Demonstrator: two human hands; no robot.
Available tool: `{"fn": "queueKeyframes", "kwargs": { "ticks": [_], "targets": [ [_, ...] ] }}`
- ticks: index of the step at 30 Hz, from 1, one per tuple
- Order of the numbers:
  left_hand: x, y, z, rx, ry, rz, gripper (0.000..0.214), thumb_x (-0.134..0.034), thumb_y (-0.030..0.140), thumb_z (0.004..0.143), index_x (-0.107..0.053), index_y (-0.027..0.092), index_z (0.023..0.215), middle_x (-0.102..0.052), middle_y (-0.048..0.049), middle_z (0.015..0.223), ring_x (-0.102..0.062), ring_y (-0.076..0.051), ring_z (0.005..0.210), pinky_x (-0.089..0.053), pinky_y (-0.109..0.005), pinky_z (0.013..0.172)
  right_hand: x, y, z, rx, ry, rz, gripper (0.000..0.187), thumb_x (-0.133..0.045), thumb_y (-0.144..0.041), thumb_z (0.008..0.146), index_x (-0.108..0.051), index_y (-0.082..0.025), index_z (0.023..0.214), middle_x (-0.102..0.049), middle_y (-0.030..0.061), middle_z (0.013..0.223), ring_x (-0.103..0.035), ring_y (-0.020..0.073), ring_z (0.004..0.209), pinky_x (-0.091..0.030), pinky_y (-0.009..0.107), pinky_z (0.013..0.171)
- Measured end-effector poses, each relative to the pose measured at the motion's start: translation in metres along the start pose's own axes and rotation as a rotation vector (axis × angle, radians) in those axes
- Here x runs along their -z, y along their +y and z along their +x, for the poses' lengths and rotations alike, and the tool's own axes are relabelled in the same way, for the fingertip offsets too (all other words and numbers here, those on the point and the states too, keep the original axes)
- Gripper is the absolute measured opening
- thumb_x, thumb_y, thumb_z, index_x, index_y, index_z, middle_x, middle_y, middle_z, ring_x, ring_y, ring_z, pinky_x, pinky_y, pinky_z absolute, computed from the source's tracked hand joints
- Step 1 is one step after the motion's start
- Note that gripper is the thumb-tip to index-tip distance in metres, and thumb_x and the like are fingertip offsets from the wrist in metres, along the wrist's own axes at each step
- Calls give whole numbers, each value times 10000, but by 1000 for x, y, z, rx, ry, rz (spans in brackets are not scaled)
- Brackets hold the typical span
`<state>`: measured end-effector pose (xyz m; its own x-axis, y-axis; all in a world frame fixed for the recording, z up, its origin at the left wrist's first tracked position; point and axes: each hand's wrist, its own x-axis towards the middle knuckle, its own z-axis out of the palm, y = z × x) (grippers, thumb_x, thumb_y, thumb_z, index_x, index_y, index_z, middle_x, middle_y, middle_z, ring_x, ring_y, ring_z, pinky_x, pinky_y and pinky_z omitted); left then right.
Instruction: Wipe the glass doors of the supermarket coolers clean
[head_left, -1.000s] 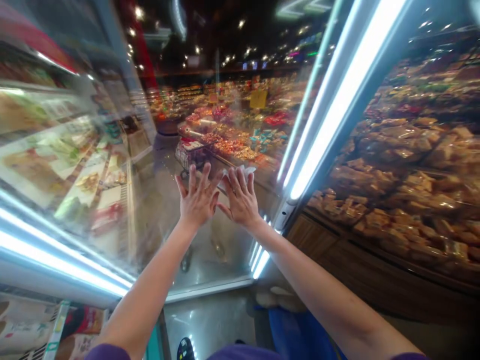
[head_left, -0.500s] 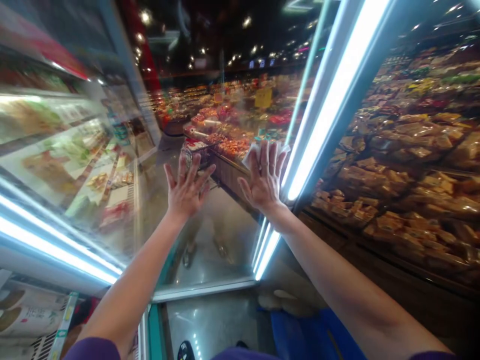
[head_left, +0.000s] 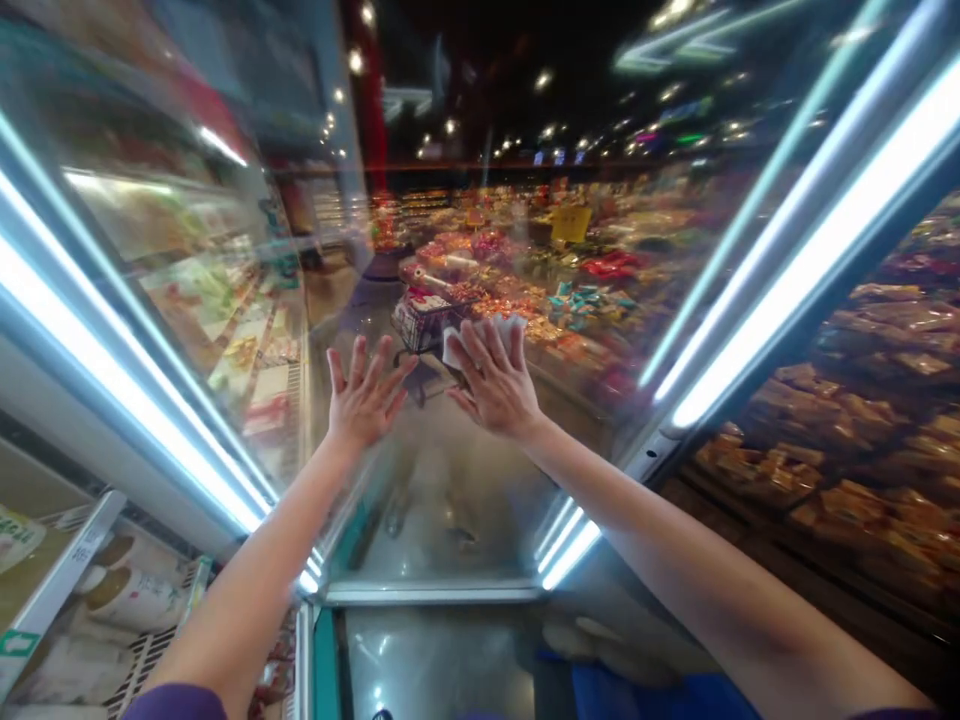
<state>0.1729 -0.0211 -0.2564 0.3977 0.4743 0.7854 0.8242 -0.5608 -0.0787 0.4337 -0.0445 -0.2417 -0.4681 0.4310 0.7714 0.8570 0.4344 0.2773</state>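
Both my arms reach forward to a glass freezer door (head_left: 465, 520) that mirrors a shop aisle. My left hand (head_left: 364, 395) lies flat on the glass with its fingers spread and nothing under it. My right hand (head_left: 495, 380) presses a white cloth (head_left: 457, 345) flat against the glass, fingers stretched over it. The two hands are a short gap apart, the right one slightly higher.
Bright light strips (head_left: 787, 290) frame the door on the right and another strip (head_left: 127, 390) on the left. Packaged goods (head_left: 847, 450) fill the shelves at right. More packs (head_left: 112, 600) sit on a shelf at lower left. A blue object (head_left: 637, 695) lies low by my body.
My right hand with the cloth has slid left and slightly down on the glass, back toward my left hand. The view has shifted to the right.
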Motion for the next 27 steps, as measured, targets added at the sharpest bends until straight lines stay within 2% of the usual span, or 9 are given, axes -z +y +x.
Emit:
{"fn": "queueKeyframes", "kwargs": {
  "ticks": [3, 5, 8, 10, 13, 17, 20, 23, 27],
  "targets": [
    [12, -30, -7, 50, 17, 7, 597, -569, 382, 970, -413, 446, 1543, -255, 10, 1717, -32, -308, 1624, 131, -676, 1269, -4, -22, 25, 0, 12, -7, 812, -476, -499, 1035, -109, -182, 1686, -159, 142, 1745, -49, 381, 1629, 11, 734, 1271],
    [12, -47, -26, 68, 11, 10, 603, -574, 359, 964, -416, 450, 1539, -277, 6, 1710, -58, -306, 1625, 110, -669, 1278, -20, -45, 15, 124, -48, 34, 801, -475, -462, 1042, -86, -187, 1685, -202, 133, 1737, -105, 345, 1630, -36, 697, 1291],
    [6, -74, -67, 78, -17, 16, 556, -566, 339, 966, -481, 428, 1508, -374, -27, 1670, -117, -303, 1619, 86, -669, 1282, -46, -73, -8, 349, -133, 92, 783, -504, -398, 1035, -91, -240, 1681, -368, 47, 1690, -269, 215, 1595, -177, 522, 1330],
    [2, -93, -91, 71, -42, 18, 512, -562, 329, 966, -539, 419, 1469, -438, -41, 1634, -149, -292, 1614, 79, -664, 1284, -54, -80, -6, 437, -159, 110, 784, -518, -347, 1026, -85, -280, 1676, -408, -16, 1671, -309, 150, 1574, -229, 434, 1325],
    [-3, -114, -112, 44, -79, 13, 508, -560, 309, 959, -558, 420, 1455, -466, -34, 1615, -187, -269, 1608, 59, -629, 1300, -54, -80, 21, 443, -164, 108, 782, -508, -306, 1025, -73, -291, 1676, -323, -5, 1710, -247, 181, 1601, -195, 491, 1330],
    [-11, -121, -118, 26, -85, 10, 553, -539, 289, 964, -499, 418, 1500, -422, -28, 1640, -201, -269, 1605, 45, -622, 1306, -60, -95, 31, 276, -119, 72, 810, -511, -333, 1022, -55, -220, 1681, -227, 106, 1734, -192, 313, 1617, -144, 645, 1298],
    [-17, -119, -117, 16, -74, 14, 559, -525, 290, 974, -472, 425, 1514, -422, -23, 1639, -227, -261, 1599, 39, -609, 1312, -73, -109, 8, 370, -135, 84, 809, -518, -336, 1018, -62, -242, 1679, -327, 64, 1705, -326, 239, 1573, -251, 522, 1301],
    [-21, -118, -117, 4, -59, 22, 557, -529, 301, 977, -468, 430, 1515, -441, -20, 1627, -258, -254, 1590, 40, -588, 1317, -73, -102, 0, 460, -153, 85, 783, -526, -342, 1015, -104, -304, 1674, -388, -13, 1681, -384, 156, 1537, -311, 403, 1285],
    [-24, -119, -118, 2, -38, 24, 560, -524, 302, 976, -463, 443, 1515, -451, -14, 1618, -264, -253, 1586, 65, -581, 1313, -61, -81, 18, 335, -116, 28, 767, -507, -332, 1025, -121, -238, 1680, -287, 80, 1720, -229, 273, 1609, -169, 587, 1316]
  ]
}}
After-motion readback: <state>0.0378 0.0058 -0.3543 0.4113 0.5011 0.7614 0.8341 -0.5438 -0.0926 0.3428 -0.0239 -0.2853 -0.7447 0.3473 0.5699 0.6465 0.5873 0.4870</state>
